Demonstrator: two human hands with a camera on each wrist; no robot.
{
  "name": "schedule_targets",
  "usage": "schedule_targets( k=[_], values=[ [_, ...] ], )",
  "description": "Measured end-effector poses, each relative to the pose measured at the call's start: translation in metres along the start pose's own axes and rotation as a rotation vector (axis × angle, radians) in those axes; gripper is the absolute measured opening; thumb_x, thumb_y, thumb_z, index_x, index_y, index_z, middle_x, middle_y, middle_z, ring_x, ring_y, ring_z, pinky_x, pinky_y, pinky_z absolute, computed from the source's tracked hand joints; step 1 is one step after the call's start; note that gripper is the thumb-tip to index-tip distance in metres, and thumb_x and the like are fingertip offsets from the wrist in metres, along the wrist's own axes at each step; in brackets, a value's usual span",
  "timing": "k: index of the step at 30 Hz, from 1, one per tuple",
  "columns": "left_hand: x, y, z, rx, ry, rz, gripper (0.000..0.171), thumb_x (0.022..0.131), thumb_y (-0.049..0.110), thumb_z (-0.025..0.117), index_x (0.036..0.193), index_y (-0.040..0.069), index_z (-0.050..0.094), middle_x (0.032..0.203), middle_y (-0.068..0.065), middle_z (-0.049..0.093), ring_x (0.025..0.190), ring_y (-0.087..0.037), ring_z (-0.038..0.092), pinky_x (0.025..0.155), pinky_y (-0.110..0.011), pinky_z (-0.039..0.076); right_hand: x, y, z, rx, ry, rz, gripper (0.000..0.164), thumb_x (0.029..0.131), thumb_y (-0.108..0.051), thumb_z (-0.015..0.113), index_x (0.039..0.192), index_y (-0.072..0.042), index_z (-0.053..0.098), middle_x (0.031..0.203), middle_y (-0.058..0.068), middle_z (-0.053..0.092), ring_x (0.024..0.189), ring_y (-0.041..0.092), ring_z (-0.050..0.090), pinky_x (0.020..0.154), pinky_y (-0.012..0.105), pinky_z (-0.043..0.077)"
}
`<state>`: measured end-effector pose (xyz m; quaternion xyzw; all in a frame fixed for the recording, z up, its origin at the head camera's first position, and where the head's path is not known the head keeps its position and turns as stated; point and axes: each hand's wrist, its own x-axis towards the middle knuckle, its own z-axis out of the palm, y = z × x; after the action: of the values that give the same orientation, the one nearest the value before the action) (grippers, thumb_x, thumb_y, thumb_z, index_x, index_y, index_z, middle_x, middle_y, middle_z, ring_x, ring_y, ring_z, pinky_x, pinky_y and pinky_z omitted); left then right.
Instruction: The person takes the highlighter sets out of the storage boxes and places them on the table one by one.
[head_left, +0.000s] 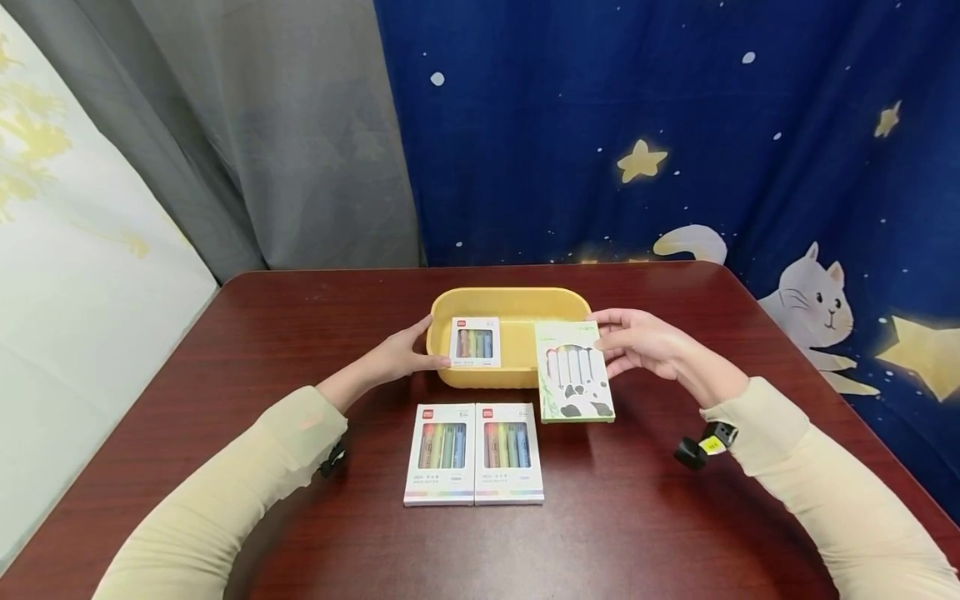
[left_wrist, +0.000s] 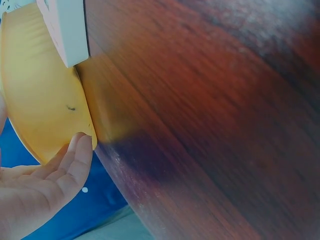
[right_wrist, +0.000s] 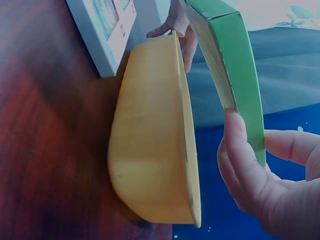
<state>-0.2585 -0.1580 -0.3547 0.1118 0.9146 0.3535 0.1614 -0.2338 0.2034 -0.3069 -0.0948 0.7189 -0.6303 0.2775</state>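
A yellow plastic basket (head_left: 517,379) stands on the table, with a small white box of colored pens (head_left: 476,342) leaning inside its left part. Its left end is gripped by my left hand (head_left: 401,354), thumb at the front rim; the left wrist view shows those fingers (left_wrist: 75,155) against the basket's outer wall. My right hand (head_left: 645,343) pinches a white and green marker box (head_left: 574,375) with a cow-spot pattern. That box is held up in front of the basket's right part, hiding some of it. Its green edge (right_wrist: 245,75) shows between thumb and fingers in the right wrist view.
Two white boxes of colored pens, a left one (head_left: 439,492) and a right one (head_left: 509,492), lie side by side in front of the basket. The dark red wooden table (head_left: 315,333) ends at a grey and blue curtain (head_left: 540,167) behind.
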Motion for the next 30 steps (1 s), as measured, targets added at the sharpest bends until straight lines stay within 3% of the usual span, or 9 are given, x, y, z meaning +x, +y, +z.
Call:
schedule_targets(
  k=[13, 30],
  values=[
    [0.001, 0.000, 0.000, -0.002, -0.003, 0.002, 0.094, 0.082, 0.040, 0.066, 0.148, 0.009, 0.007, 0.149, -0.017, 0.023, 0.134, -0.030, 0.025, 0.107, -0.049, 0.023, -0.019, 0.027, -0.003, 0.033, -0.062, -0.004, 0.055, 0.088, 0.004, 0.050, 0.134, 0.013, 0.021, 0.101, 0.006, 0.062, 0.083, 0.020, 0.064, 0.069, 0.036, 0.055],
    [0.001, 0.000, 0.001, 0.008, 0.000, -0.006, 0.094, 0.081, 0.041, 0.067, 0.148, 0.011, 0.008, 0.149, -0.017, 0.022, 0.135, -0.030, 0.023, 0.108, -0.049, 0.022, -0.025, 0.055, 0.008, 0.067, -0.103, 0.029, 0.048, 0.086, 0.005, 0.051, 0.128, 0.012, 0.029, 0.101, 0.008, 0.062, 0.083, 0.021, 0.064, 0.068, 0.040, 0.054]
  ],
)
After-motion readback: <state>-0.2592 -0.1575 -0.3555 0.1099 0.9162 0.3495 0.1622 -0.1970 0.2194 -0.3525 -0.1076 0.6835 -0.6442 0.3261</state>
